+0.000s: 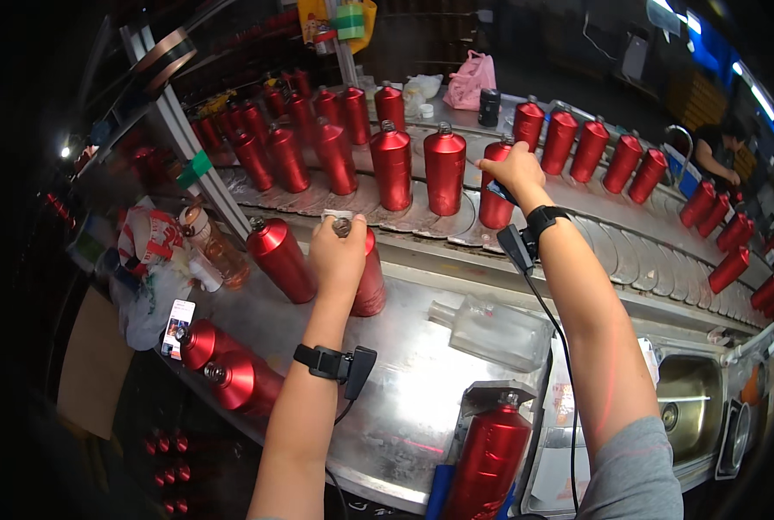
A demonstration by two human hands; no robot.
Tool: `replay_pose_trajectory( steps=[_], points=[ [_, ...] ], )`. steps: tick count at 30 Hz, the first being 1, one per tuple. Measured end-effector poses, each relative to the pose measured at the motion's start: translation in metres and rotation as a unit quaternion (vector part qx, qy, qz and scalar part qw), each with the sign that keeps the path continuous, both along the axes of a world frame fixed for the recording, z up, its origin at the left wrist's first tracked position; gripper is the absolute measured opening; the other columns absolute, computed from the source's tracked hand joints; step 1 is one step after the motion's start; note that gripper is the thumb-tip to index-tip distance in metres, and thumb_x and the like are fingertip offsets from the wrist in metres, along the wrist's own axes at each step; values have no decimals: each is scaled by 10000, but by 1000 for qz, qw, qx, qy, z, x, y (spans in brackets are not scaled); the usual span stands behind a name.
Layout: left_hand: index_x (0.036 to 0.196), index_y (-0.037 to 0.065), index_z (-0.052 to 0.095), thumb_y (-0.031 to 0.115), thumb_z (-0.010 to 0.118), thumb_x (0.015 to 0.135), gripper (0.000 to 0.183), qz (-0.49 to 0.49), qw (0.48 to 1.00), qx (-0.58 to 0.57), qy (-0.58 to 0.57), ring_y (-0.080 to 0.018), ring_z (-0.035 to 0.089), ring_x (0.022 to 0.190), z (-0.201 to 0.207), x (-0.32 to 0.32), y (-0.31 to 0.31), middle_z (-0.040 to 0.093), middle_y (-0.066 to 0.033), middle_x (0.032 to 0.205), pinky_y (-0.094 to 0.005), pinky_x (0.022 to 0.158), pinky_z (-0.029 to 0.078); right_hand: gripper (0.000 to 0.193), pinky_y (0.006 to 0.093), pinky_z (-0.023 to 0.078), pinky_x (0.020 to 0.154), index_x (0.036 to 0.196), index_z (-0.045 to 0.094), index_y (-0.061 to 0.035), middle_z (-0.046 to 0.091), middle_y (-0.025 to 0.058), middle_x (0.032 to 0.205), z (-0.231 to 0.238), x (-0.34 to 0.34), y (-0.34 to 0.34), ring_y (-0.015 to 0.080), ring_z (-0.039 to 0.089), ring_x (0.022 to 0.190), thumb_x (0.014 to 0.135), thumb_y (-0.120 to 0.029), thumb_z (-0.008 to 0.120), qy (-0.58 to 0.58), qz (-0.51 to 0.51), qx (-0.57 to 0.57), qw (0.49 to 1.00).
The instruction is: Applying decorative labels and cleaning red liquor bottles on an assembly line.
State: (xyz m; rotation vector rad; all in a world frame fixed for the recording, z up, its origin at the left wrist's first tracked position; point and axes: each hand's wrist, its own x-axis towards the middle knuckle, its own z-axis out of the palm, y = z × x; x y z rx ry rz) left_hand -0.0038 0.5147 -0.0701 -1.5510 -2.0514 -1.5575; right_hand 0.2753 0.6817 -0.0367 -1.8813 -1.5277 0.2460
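Observation:
My left hand (338,253) is closed round the neck and shoulder of a red bottle (371,286) standing on the metal worktable. A small whitish piece (336,214) shows at its fingertips; I cannot make out what it is. Farther right, my right hand (517,170) grips the upper part of another red bottle (496,208) on the conveyor, with something dark blue partly hidden under the palm. Beside my left hand stands a red bottle (283,260). Two more conveyor bottles, a near one (445,178) and its neighbour (392,173), stand upright between my hands.
Red bottles line both conveyor runs (612,251). On the worktable (387,381) lie a clear glass bottle (495,332), two tilted red bottles (240,381) and a phone (176,325). A red bottle (491,459) rests in a near holder. A sink (690,407) is right; a co-worker (721,156) sits far right.

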Motion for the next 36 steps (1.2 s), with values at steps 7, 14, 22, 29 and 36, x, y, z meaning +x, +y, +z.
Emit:
replay_pose_trajectory(
  steps=[7, 14, 22, 29, 36],
  points=[
    [908, -11, 699, 438, 690, 851, 453, -15, 999, -5, -33, -357, 689, 830, 7, -1, -1, 706, -214, 853, -432, 767, 504, 872, 434, 525, 937, 1269, 486, 6, 617, 246, 1228, -15, 42, -4, 361, 633, 1130, 676, -546, 808, -9, -43, 8, 999],
    [938, -38, 686, 491, 653, 875, 534, 15, 999, -26, -28, -421, 670, 885, 20, -5, -5, 699, -249, 915, -464, 795, 512, 838, 438, 522, 937, 1254, 505, 13, 620, 248, 1222, -17, 89, -22, 370, 630, 1130, 687, -530, 797, -12, -42, 13, 999],
    [1112, -44, 632, 518, 669, 836, 628, 58, 996, -46, 59, -456, 610, 1034, 9, -9, -5, 647, -290, 1069, -506, 914, 481, 780, 474, 514, 903, 1175, 513, 33, 636, 278, 1160, -33, 130, -51, 408, 638, 1084, 695, -525, 775, -48, -48, 67, 995],
    [1348, -67, 428, 447, 732, 795, 814, 63, 993, -18, 103, -496, 405, 1296, 21, 11, -44, 454, -327, 1370, -498, 1082, 355, 725, 472, 512, 858, 1113, 538, 24, 650, 258, 1088, -5, 127, -144, 402, 651, 1013, 682, -513, 767, -105, -2, 83, 991],
    [1476, -45, 279, 322, 775, 782, 929, -137, 982, -71, 113, -420, 378, 1378, 90, 54, -110, 377, -308, 1467, -431, 1116, 338, 753, 458, 522, 802, 1053, 551, 47, 664, 259, 983, 39, 48, -223, 398, 667, 923, 685, -571, 773, -80, 261, 89, 958]
  ],
)
